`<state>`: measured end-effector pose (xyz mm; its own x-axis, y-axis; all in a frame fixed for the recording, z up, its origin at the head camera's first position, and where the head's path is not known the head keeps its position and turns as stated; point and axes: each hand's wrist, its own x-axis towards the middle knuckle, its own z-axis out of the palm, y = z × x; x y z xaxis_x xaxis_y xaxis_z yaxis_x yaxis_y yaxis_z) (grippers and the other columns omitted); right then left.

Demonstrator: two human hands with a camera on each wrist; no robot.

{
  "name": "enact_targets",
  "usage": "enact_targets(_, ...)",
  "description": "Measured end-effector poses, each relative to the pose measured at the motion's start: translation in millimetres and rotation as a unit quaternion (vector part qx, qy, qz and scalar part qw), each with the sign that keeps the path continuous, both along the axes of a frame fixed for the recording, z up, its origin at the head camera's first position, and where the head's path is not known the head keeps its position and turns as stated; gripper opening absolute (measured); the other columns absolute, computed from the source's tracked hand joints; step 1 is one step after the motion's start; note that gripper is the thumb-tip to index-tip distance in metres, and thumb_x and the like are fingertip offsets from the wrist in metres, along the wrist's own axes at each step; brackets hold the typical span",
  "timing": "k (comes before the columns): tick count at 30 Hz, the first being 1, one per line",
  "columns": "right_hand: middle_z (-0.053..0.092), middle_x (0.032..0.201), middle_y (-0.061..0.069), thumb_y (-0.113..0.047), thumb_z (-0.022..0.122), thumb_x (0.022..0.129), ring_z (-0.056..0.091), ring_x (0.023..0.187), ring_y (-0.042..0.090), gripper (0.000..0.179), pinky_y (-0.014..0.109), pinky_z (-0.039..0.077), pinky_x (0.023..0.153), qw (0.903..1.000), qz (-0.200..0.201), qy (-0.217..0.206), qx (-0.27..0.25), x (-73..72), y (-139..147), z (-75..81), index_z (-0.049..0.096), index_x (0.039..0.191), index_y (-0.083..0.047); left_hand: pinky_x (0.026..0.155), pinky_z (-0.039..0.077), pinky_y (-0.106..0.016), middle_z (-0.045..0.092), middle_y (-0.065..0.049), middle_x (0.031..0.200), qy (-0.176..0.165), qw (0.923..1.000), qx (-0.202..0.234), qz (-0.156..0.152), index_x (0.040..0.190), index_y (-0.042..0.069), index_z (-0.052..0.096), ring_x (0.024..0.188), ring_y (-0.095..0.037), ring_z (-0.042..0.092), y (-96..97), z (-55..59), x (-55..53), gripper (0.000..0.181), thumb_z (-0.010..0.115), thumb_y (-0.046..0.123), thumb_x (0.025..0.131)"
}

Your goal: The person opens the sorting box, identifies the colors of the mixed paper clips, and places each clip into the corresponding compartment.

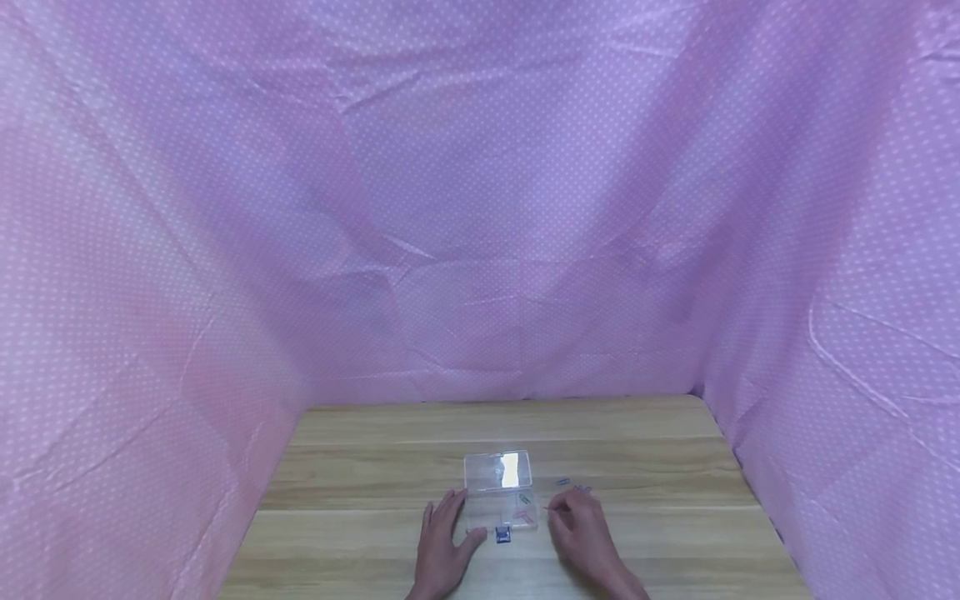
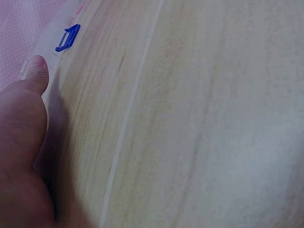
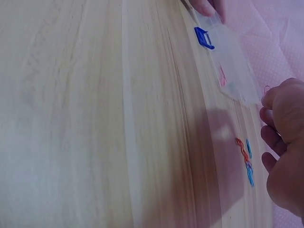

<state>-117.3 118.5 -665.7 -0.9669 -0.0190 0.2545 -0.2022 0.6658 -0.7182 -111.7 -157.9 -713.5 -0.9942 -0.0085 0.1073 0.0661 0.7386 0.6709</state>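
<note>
A clear plastic box (image 1: 486,505) lies on the table with its lid (image 1: 482,472) folded back and a blue latch (image 1: 503,535) at its front edge. Inside, toward the right end, are pink paper clips (image 3: 222,76) and a green paper clip (image 1: 524,499). My left hand (image 1: 441,552) rests at the box's left end, fingers extended along the side and the thumb at the front edge. Just right of the box, my right hand (image 1: 584,532) pinches a pinkish-red paper clip (image 3: 267,88) between thumb and fingertip; its loop sticks out past them.
On the table by my right hand lie several loose paper clips, among them an orange one (image 3: 242,148) and a blue one (image 3: 250,175). The wooden table (image 1: 360,467) is enclosed at the back and sides by pink dotted cloth (image 1: 480,333).
</note>
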Motion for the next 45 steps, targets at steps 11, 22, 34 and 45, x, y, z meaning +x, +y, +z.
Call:
enact_targets(11,0.067,0.093,-0.021,-0.013,0.080,0.085,0.062,0.101,0.006,0.017,0.044,0.056,0.101,0.9997,0.015,0.005,0.016,-2.5,-16,1.6,0.073,0.091,-0.026,0.134,0.012,-0.052,0.056,-0.003,0.156,0.007,0.9999,0.007,-0.006,0.150,0.026,0.052,0.152,-0.030,0.043,0.7,1.3,0.1,0.073,0.077,0.053,0.088)
enact_targets(22,0.069,0.094,-0.019,-0.014,0.079,0.087,0.063,0.104,0.010,0.011,0.048,0.052,0.105,0.9985,0.045,-0.004,0.031,-5.6,-32,1.0,0.074,0.091,-0.021,0.131,0.016,-0.058,0.057,-0.003,0.154,0.026,0.9997,-0.004,-0.002,0.150,0.026,0.053,0.150,-0.031,0.046,0.2,0.4,0.7,0.073,0.078,0.053,0.087)
enact_targets(34,0.068,0.094,-0.020,-0.017,0.078,0.089,0.060,0.100,0.005,0.009,0.045,0.050,0.099,0.9980,0.042,-0.004,0.046,-6.8,-38,0.3,0.074,0.094,-0.024,0.129,0.019,-0.061,0.060,-0.008,0.151,0.051,0.9986,0.003,-0.009,0.149,0.020,0.055,0.148,-0.035,0.048,1.0,5.4,1.2,0.073,0.081,0.045,0.086)
enact_targets(45,0.071,0.103,-0.010,-0.015,0.079,0.088,0.063,0.111,0.016,0.014,0.055,0.047,0.114,0.9973,0.051,0.019,0.049,-4.0,-36,0.1,0.075,0.101,-0.018,0.135,0.012,-0.055,0.055,-0.005,0.157,0.006,0.9999,0.007,-0.007,0.152,0.024,0.051,0.153,-0.030,0.043,-1.1,6.3,0.4,0.074,0.078,0.050,0.088)
